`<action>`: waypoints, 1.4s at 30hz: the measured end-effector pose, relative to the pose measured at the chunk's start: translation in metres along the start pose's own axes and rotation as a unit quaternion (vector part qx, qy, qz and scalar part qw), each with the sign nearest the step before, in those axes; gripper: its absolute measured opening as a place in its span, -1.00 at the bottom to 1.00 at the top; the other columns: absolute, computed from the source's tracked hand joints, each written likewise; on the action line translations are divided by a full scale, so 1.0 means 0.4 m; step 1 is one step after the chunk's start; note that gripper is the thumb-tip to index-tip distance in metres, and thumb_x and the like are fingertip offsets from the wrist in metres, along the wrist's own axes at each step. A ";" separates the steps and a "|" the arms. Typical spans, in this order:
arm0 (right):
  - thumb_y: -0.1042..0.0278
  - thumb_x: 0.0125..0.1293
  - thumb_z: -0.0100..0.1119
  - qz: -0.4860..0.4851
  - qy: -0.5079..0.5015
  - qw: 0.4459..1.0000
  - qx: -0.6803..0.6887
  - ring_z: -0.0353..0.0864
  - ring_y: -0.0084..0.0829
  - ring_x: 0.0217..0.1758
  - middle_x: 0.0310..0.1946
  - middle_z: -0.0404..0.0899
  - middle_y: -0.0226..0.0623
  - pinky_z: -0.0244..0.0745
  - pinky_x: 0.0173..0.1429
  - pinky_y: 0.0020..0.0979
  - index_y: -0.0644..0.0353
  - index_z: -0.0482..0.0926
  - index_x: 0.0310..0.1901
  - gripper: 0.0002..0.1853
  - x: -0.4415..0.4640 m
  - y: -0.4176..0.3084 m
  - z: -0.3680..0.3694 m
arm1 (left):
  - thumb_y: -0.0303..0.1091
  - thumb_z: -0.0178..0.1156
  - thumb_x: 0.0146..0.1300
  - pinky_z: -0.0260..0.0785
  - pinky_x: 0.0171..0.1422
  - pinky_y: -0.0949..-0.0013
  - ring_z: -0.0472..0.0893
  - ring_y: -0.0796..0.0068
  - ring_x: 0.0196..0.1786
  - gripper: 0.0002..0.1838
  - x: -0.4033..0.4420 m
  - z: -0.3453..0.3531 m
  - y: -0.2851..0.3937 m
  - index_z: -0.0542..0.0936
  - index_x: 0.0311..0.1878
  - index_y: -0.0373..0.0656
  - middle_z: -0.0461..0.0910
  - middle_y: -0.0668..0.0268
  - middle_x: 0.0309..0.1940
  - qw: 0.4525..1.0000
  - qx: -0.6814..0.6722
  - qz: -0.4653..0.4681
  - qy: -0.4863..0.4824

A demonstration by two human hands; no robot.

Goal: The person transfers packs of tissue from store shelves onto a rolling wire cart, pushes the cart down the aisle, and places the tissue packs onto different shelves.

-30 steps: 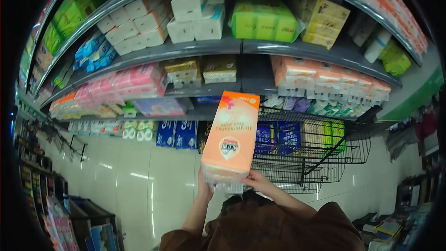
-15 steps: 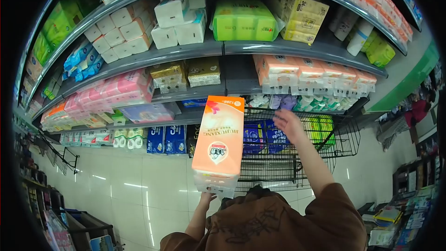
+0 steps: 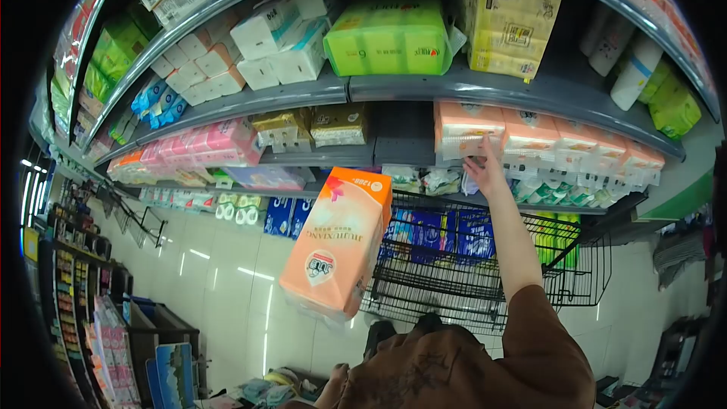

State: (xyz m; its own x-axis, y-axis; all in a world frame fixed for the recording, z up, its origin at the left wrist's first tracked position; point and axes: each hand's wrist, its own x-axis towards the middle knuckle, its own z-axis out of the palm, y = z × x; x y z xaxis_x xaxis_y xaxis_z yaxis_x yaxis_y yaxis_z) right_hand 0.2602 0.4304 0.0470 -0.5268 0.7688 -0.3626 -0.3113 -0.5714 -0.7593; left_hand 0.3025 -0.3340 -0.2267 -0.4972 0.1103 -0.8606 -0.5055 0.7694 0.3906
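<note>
At the shelf's middle level my right hand [image 3: 488, 170] reaches the leftmost orange tissue pack [image 3: 469, 123] of a row. Its fingers close around the clear plastic flap at the pack's front. Another large orange tissue pack [image 3: 333, 246] hangs tilted in front of me, beside the black wire shopping cart [image 3: 454, 280]. Below that pack is my left hand [image 3: 339, 373], only partly visible. Its fingers are hidden, and a gap shows between it and the pack, so its hold cannot be made out.
Shelves carry a green tissue pack [image 3: 390, 38], a yellow pack [image 3: 515, 26], white tissue packs [image 3: 284, 45], gold packs [image 3: 339, 123] and pink packs [image 3: 201, 142]. Blue packages [image 3: 288, 216] stand at the bottom. A dark display stand [image 3: 163, 326] is at lower left on the tiled floor [image 3: 235, 288].
My right hand has moved from above the cart up to the orange pack on the shelf. The large orange pack has shifted down and left and tilted. My left hand is lower. The view has shifted.
</note>
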 end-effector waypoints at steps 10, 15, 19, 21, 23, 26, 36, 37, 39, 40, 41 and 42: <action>-0.37 0.27 0.19 -0.020 0.113 0.980 -0.161 0.41 -0.27 0.16 0.22 0.35 -0.29 0.46 0.12 -0.21 0.12 0.32 0.36 -0.17 0.001 0.015 0.009 | -0.15 0.10 0.43 0.48 0.02 0.27 0.62 0.32 0.00 -0.51 -0.081 0.113 0.299 0.42 0.34 -0.14 0.56 0.27 0.10 0.994 -0.110 0.015 -0.023; -0.31 0.34 0.15 -0.042 -0.007 0.995 -0.085 0.43 -0.43 -0.02 0.09 0.46 -0.40 0.48 -0.01 -0.34 0.09 0.38 0.33 -0.27 0.025 0.023 -0.016 | -0.12 0.10 0.43 0.48 0.01 0.31 0.61 0.38 0.00 -0.53 -0.111 0.117 0.326 0.46 0.29 -0.16 0.58 0.28 0.07 0.995 -0.078 0.064 -0.017; -0.26 0.37 0.13 -0.021 -0.052 0.990 -0.129 0.40 -0.55 -0.22 -0.11 0.50 -0.48 0.43 -0.11 -0.45 0.11 0.48 0.21 -0.38 0.026 -0.012 -0.021 | -0.10 0.10 0.42 0.51 -0.06 0.31 0.64 0.38 -0.06 -0.53 -0.131 0.142 0.268 0.48 0.27 -0.17 0.61 0.27 0.04 0.998 -0.060 0.036 -0.009; -0.20 0.42 0.10 -0.039 -0.024 0.985 -0.164 0.39 -0.59 -0.28 -0.22 0.49 -0.49 0.40 -0.17 -0.45 0.14 0.53 0.13 -0.46 0.036 0.000 -0.026 | -0.06 0.12 0.43 0.53 -0.08 0.29 0.65 0.38 -0.09 -0.53 -0.071 0.151 0.148 0.49 0.25 -0.14 0.62 0.28 0.00 0.999 -0.042 0.024 -0.008; -0.16 0.45 0.07 -0.058 -0.022 0.983 -0.173 0.34 -0.59 -0.36 -0.37 0.41 -0.51 0.36 -0.21 -0.44 0.15 0.53 -0.03 -0.54 0.044 0.017 -0.031 | -0.04 0.12 0.39 0.55 -0.12 0.28 0.70 0.38 -0.11 -0.50 -0.053 0.157 0.072 0.52 0.23 -0.21 0.67 0.20 -0.05 1.000 -0.021 0.021 -0.001; -0.11 0.50 0.03 -0.073 -0.073 0.989 -0.102 0.28 -0.56 -0.45 -0.55 0.24 -0.52 0.31 -0.24 -0.40 0.14 0.48 -0.30 -0.57 0.003 0.041 0.005 | 0.00 0.11 0.35 0.55 -0.05 0.27 0.71 0.35 -0.09 -0.47 -0.058 0.147 0.042 0.56 0.20 -0.19 0.70 0.11 -0.07 0.987 0.151 0.047 0.027; -0.21 0.39 0.14 -0.031 0.038 0.979 -0.197 0.52 -0.42 -0.25 -0.16 0.49 -0.33 0.46 -0.06 -0.30 0.21 0.52 0.07 -0.43 -0.076 0.054 0.027 | -0.04 0.11 0.36 0.52 -0.10 0.29 0.67 0.39 -0.24 -0.51 -0.021 0.120 0.237 0.57 0.17 -0.22 0.69 0.12 -0.21 0.992 0.057 0.109 -0.021; -0.21 0.40 0.13 -0.026 0.033 0.982 -0.184 0.52 -0.40 -0.19 -0.09 0.46 -0.32 0.47 -0.01 -0.26 0.20 0.47 0.12 -0.41 -0.079 0.051 0.029 | -0.05 0.11 0.37 0.52 -0.10 0.30 0.66 0.40 -0.25 -0.51 -0.011 0.115 0.266 0.57 0.17 -0.23 0.69 0.13 -0.22 0.988 0.067 0.139 -0.020; -0.22 0.41 0.12 -0.008 0.020 0.986 -0.164 0.52 -0.36 -0.08 0.06 0.39 -0.29 0.47 0.09 -0.19 0.18 0.39 0.23 -0.37 -0.059 0.062 0.015 | -0.07 0.11 0.38 0.51 -0.12 0.31 0.65 0.43 -0.27 -0.53 -0.016 0.107 0.299 0.56 0.17 -0.25 0.68 0.16 -0.25 0.978 0.079 0.190 -0.016; -0.19 0.43 0.10 -0.002 -0.064 0.990 -0.129 0.49 -0.32 0.05 0.14 0.28 -0.29 0.45 0.18 -0.12 0.14 0.31 0.29 -0.37 -0.052 0.060 0.002 | -0.08 0.09 0.39 0.50 -0.11 0.31 0.66 0.41 -0.25 -0.53 -0.015 0.105 0.309 0.56 0.17 -0.26 0.69 0.18 -0.22 0.978 0.067 0.195 -0.001; -0.19 0.43 0.10 -0.002 -0.071 0.989 -0.129 0.49 -0.34 0.00 0.10 0.32 -0.32 0.47 0.12 -0.16 0.12 0.35 0.27 -0.39 -0.039 0.056 -0.005 | -0.08 0.10 0.41 0.50 -0.13 0.33 0.65 0.42 -0.20 -0.54 -0.019 0.100 0.315 0.54 0.20 -0.22 0.67 0.22 -0.16 0.978 0.058 0.200 -0.006; -0.19 0.42 0.11 0.000 -0.079 0.989 -0.127 0.48 -0.37 -0.05 0.07 0.36 -0.35 0.49 0.06 -0.19 0.11 0.39 0.24 -0.41 -0.027 0.059 -0.012 | -0.08 0.10 0.42 0.50 -0.14 0.35 0.64 0.43 -0.16 -0.54 -0.023 0.089 0.304 0.52 0.22 -0.18 0.64 0.25 -0.09 0.978 0.051 0.204 -0.010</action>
State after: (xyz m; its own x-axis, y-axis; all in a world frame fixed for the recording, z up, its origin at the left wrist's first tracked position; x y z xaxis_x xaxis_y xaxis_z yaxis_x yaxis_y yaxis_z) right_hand 0.2622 0.4102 0.0306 -0.6492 0.7037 -0.2887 -0.1128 -0.4644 -0.8784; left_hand 0.2706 -0.2191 -0.1830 -0.6288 0.4319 -0.6466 -0.1940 0.7181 0.6683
